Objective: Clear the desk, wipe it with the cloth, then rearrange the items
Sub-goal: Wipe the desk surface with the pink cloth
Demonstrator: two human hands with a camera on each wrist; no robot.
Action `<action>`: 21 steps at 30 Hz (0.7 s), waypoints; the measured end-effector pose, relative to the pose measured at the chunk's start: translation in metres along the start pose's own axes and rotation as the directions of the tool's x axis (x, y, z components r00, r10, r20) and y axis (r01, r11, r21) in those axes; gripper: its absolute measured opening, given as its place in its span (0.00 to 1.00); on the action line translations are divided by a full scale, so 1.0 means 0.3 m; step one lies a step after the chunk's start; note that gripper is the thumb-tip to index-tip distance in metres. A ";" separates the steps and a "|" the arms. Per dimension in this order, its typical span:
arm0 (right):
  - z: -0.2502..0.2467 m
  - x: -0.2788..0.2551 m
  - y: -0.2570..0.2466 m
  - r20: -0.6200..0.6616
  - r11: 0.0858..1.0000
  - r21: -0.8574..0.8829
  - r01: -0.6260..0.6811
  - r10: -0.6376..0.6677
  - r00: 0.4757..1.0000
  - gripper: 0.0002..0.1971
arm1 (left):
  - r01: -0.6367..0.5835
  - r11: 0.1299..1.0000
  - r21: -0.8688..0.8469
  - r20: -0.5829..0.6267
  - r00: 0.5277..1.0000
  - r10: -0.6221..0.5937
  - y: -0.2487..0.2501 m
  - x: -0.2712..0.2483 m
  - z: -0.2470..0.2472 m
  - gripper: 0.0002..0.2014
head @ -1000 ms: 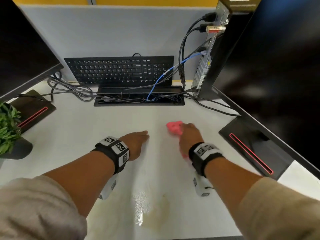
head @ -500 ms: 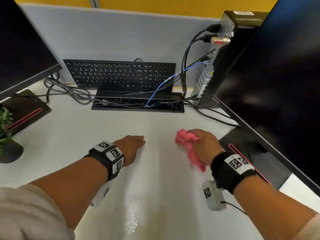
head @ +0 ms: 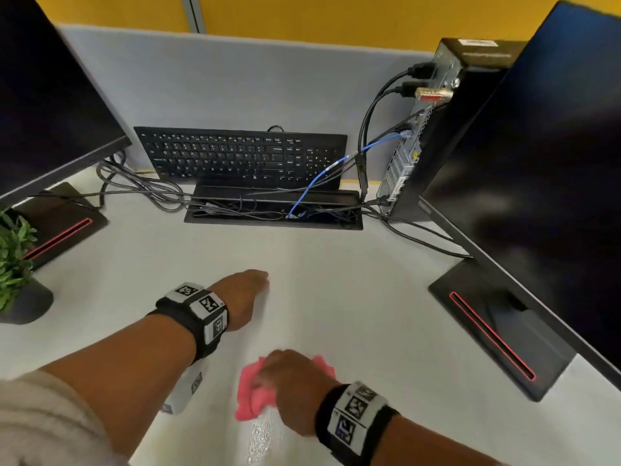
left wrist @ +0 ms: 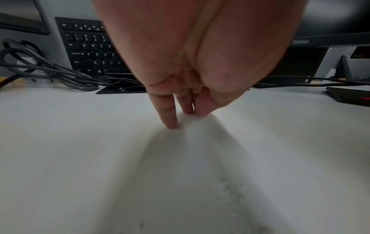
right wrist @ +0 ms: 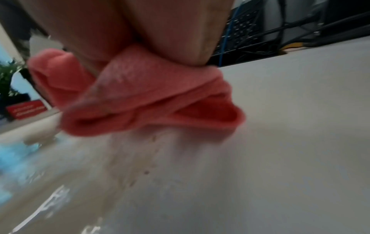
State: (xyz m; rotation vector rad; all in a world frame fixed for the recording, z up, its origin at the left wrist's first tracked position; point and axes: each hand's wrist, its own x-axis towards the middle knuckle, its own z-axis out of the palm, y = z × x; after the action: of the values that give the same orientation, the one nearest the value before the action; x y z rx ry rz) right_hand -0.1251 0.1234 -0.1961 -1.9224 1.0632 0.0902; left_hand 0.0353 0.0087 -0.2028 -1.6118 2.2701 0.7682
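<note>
My right hand [head: 289,385] grips a bunched pink cloth [head: 250,390] and holds it down on the white desk [head: 353,314], near the front. In the right wrist view the cloth [right wrist: 144,98] bulges out from under the hand, blurred. A wet patch [head: 260,435] glistens just in front of the cloth. My left hand [head: 247,290] rests on the desk further back, empty. In the left wrist view its straight fingertips [left wrist: 172,123] touch the bare desk. A black keyboard [head: 242,156] leans upright against the grey partition at the back.
Monitors stand on both sides, each with a black base: left base [head: 60,223], right base [head: 497,331]. A small computer [head: 430,129] with cables stands back right. An open cable tray [head: 274,210] lies below the keyboard. A potted plant [head: 15,264] sits at far left.
My right hand has swept the pink cloth from the back right of the desk toward me, to the near middle by the wet patch. The left hand has stayed put.
</note>
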 end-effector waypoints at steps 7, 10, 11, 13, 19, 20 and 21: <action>-0.321 -0.119 0.234 -0.181 0.694 0.656 -0.297 0.527 0.831 0.06 | 0.001 1.000 -0.024 -0.004 1.000 -0.001 0.002 -0.005 0.008 0.32; -0.513 -0.014 0.354 -0.567 0.762 0.445 -0.471 0.647 0.510 0.12 | -0.010 1.000 -0.011 0.008 1.000 0.010 0.001 -0.004 0.003 0.32; -0.543 0.032 0.361 -0.572 0.763 0.379 -0.524 0.639 0.515 0.10 | -0.010 1.000 -0.014 0.011 1.000 0.010 -0.001 -0.003 0.001 0.33; -0.518 0.141 0.309 -0.495 0.792 0.222 -0.569 0.594 0.634 0.26 | -0.011 1.000 -0.015 0.007 1.000 0.011 -0.006 -0.002 0.000 0.33; -0.167 0.211 -0.039 -0.287 0.939 0.251 -0.236 0.305 0.908 0.11 | -0.045 0.998 -0.038 -0.034 0.998 0.043 -0.013 -0.011 -0.026 0.20; -0.106 0.184 -0.060 -0.229 0.943 0.230 -0.242 0.294 0.928 0.10 | -0.048 0.999 -0.014 -0.010 0.999 0.047 -0.020 -0.018 -0.021 0.21; -0.051 0.141 -0.078 -0.151 0.943 0.251 -0.221 0.263 0.953 0.10 | -0.051 0.999 0.014 0.012 0.999 0.051 -0.032 -0.026 -0.010 0.25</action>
State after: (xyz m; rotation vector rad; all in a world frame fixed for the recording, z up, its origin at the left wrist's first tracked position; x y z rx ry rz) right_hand -0.0872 0.0903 -0.1902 -1.6059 1.3702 -0.0717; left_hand 0.0472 0.0108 -0.1990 -1.5449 2.3115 0.7701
